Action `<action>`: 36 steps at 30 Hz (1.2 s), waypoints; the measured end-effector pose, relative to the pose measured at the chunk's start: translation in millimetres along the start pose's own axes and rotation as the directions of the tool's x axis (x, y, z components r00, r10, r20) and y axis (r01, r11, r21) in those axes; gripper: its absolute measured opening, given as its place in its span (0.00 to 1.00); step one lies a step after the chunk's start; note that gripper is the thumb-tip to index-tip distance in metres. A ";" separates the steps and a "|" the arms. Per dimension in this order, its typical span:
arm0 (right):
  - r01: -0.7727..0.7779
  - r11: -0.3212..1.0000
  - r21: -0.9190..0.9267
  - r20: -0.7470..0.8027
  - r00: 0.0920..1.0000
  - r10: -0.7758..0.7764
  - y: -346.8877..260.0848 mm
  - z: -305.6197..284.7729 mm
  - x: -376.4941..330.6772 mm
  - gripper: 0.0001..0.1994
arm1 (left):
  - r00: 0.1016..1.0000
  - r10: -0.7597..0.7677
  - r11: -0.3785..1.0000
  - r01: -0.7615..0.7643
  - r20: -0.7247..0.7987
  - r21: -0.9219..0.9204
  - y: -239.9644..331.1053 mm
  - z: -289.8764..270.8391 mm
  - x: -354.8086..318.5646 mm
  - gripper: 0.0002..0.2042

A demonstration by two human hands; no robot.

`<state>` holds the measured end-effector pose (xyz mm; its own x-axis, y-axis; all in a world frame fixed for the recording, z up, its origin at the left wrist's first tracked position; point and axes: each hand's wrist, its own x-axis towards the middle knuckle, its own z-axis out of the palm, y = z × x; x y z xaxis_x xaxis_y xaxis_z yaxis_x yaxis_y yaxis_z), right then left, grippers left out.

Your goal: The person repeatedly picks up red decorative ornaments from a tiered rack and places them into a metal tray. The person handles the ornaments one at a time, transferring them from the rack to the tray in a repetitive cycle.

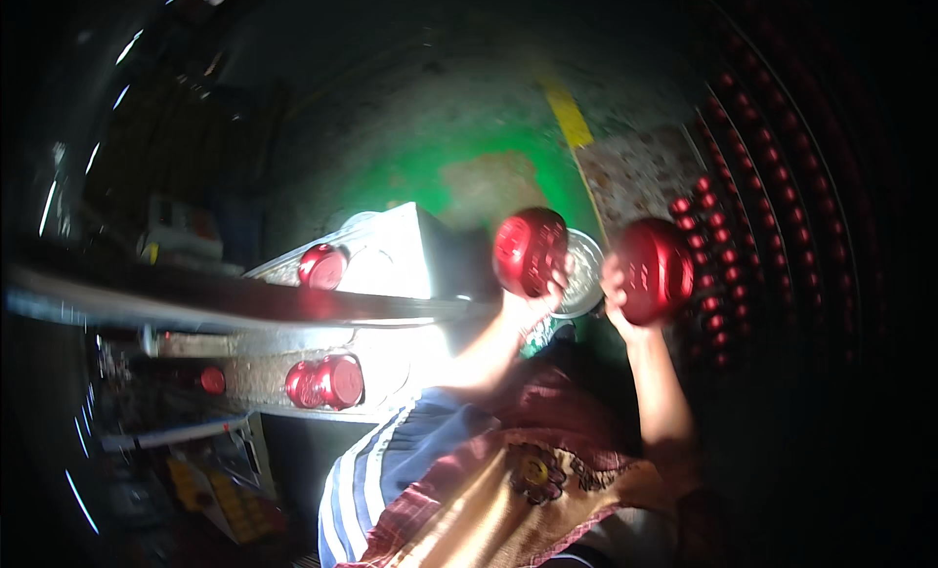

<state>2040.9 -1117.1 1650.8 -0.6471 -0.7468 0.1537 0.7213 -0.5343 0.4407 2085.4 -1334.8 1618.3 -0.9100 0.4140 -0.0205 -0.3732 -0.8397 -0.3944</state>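
My left hand (pixel 549 293) is closed around a glossy red rounded vessel (pixel 528 248) with raised marks on its side; its exact kind is unclear. A second red rounded vessel (pixel 660 271) of the same sort is gripped by my right hand (pixel 618 293), its fingers on the left side. Both vessels are held up in front of me, apart from each other. Between and below them shows a round pale basin (pixel 586 275), partly hidden by my left hand.
To the left, a pale-topped bench (pixel 264 387) carries red pieces (pixel 327 382), and another red piece (pixel 322 266) lies beyond a blurred dark bar (pixel 244 299). Rows of small red rounded items (pixel 718 265) fill the right. A yellow strip (pixel 567 114) marks the floor ahead.
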 end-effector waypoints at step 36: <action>-0.062 0.702 -0.710 -0.227 0.963 -0.145 405.8 -131.8 -29.8 0.30 | 0.105 0.714 -0.644 0.488 0.693 0.589 252.5 269.9 -703.7 0.28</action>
<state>2385.5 -1363.9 1708.5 -0.6717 -0.7316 -0.1164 0.7213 -0.6100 -0.3281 2582.9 -1933.1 1781.0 -0.4865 -0.7993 0.3528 -0.3103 0.5356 0.7854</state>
